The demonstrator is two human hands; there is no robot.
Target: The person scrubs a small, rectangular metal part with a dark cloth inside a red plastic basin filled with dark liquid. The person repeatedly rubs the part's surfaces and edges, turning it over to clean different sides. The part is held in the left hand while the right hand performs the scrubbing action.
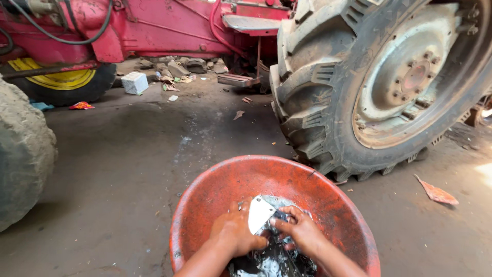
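Head view: left hand [237, 233] and right hand [301, 231] both grip metal part [259, 214] over red basin [215, 190].

Hands in the orange basin beside the tractor wheel

Left hand [233, 233] and right hand [302, 231] gripped a metal piece [259, 213] over dark liquid in the orange basin [225, 179].
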